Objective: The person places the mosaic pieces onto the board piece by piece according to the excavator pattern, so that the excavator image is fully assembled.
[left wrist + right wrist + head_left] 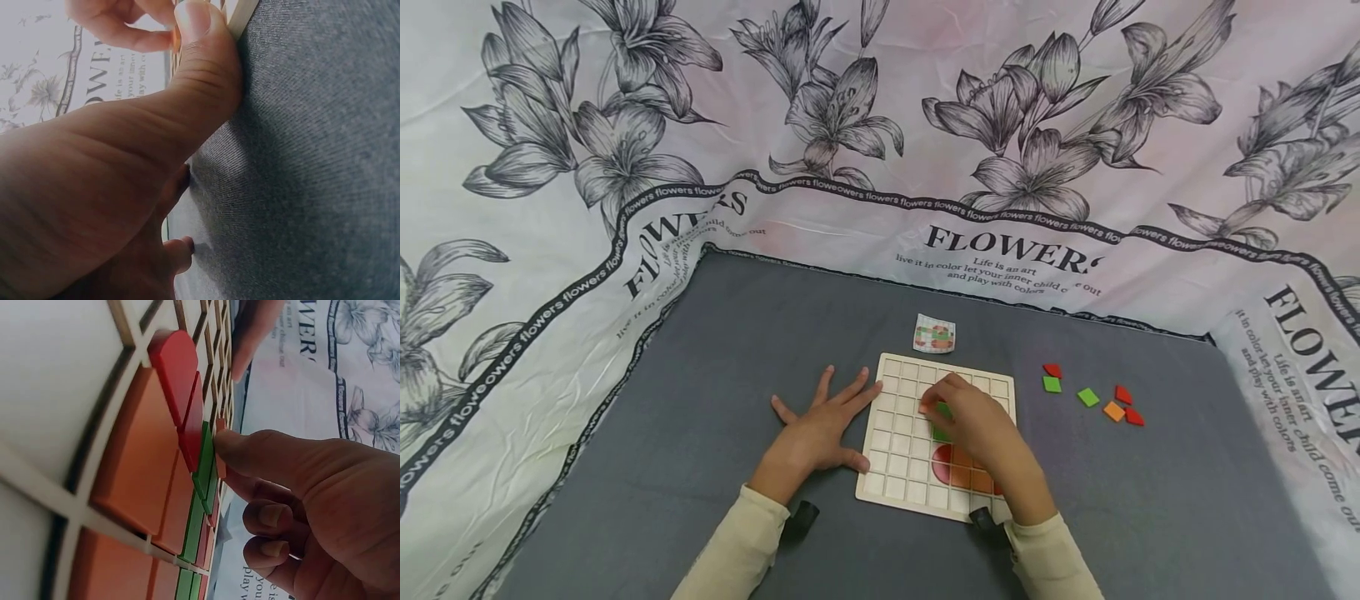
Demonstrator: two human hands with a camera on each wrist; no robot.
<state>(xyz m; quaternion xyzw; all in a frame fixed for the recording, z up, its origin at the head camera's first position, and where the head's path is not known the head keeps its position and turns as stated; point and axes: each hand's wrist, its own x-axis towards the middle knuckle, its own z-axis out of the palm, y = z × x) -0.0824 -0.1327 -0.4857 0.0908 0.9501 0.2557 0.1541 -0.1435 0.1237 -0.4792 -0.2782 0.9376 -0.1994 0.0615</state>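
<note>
A wooden grid board [895, 462] lies on the grey cloth. My left hand [816, 433] is spread at its left side, with the thumb and a fingertip touching the edge. Over the middle of the board, my right hand [981, 429] pinches a small orange tile [220, 453] between thumb and finger. Below that hand, red quarter-round pieces [175, 372], green tiles [204, 459] and orange tiles [134, 462] fill several cells. From the head view, the right hand and forearm hide part of these pieces. In the left wrist view, the left thumb [203, 56] presses the board's side.
Right of the board lie loose pieces: green tiles [1087, 397], an orange tile [1114, 411] and red quarter-round pieces [1134, 417]. A small card with a coloured pattern [934, 333] lies behind the board. A flower-printed cloth [850, 225] rises around the back and left side.
</note>
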